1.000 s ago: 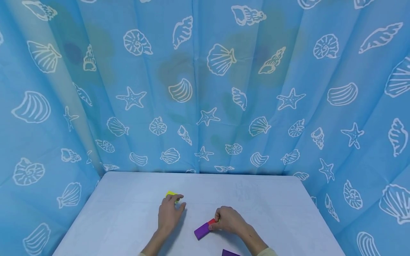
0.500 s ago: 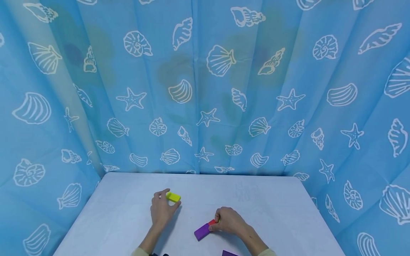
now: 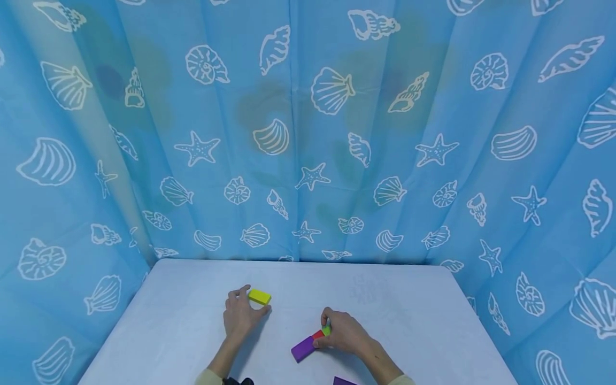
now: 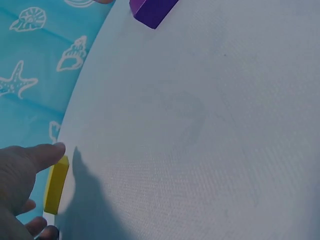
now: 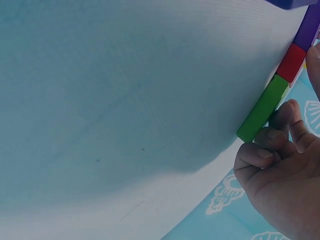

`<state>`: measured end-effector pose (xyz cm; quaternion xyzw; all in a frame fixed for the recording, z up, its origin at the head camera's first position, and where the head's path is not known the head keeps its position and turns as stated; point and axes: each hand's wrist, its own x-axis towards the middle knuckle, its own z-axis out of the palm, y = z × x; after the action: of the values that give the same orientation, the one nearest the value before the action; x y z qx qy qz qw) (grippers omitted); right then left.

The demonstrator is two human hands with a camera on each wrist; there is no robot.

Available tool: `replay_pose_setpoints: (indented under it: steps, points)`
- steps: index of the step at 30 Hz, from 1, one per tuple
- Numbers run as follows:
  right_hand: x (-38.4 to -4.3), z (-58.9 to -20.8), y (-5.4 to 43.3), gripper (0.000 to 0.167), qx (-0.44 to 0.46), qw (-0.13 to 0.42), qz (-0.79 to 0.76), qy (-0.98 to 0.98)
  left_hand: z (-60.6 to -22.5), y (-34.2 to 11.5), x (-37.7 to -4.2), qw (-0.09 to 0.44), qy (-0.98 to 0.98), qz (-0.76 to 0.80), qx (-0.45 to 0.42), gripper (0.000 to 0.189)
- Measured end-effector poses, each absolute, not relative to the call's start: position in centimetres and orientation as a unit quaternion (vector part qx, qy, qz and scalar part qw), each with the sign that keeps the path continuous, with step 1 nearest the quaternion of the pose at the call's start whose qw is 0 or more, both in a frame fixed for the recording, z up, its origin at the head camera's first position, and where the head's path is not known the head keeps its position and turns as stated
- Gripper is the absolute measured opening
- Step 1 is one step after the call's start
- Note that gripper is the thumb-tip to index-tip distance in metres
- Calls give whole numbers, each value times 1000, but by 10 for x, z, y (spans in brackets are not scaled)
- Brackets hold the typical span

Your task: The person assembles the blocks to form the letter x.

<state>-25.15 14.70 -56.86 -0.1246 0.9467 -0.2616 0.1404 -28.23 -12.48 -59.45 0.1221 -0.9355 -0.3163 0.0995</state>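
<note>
Yellow block (image 3: 260, 297) kinda framed by loosely spread left grip (image 3: 238, 315), toward far edge of bench (image 3: 414, 299); green block (image 5: 263, 109) held in right grip (image 3: 345, 332).

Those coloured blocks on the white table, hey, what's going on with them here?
A person is working with blocks on a white table. A purple block, a red block and a green block lie end to end in a row, with the right hand at them; how firmly it grips isn't clear. The left hand is at a yellow block, thumb and fingers spread, and that block sits apart from the row.
</note>
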Motion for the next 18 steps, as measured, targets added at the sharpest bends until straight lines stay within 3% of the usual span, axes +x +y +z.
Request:
replay_pose_setpoints:
  steps: [18]
  points:
    - [-253,-570,145,41,-113,145,-258,948,-592,-125,-283,93,-945,-293,110,74]
